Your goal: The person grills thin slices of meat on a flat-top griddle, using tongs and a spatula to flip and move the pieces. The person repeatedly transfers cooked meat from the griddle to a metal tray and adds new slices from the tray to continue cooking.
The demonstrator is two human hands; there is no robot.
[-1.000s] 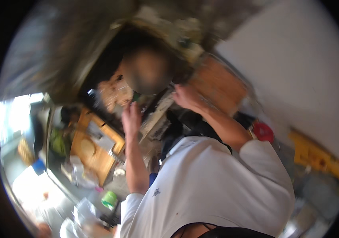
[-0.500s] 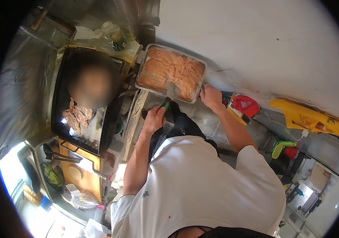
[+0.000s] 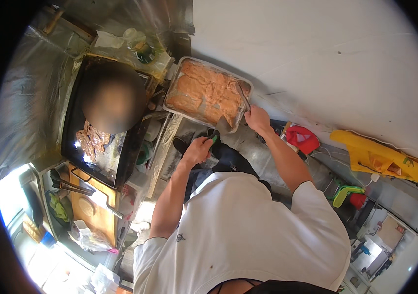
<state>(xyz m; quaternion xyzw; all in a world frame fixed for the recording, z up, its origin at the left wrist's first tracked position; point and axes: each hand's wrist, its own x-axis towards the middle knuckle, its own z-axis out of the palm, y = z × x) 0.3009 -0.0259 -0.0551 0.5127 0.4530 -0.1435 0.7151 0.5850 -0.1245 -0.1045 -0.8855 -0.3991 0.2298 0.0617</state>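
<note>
Your left hand curls around a green-handled scraper [image 3: 222,124]; your right hand [image 3: 258,118] grips a slim tool [image 3: 242,93], nearer the tray [image 3: 189,115]. Ahead, the tray of raw meat [image 3: 204,92] runs lengthwise left to right, right end closer to you.

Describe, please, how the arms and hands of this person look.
The left hand and right hand are gloveless; the bare forearms show no watch. Above are short sleeves of a white cloth T-shirt with a small dark chest mark.
</note>
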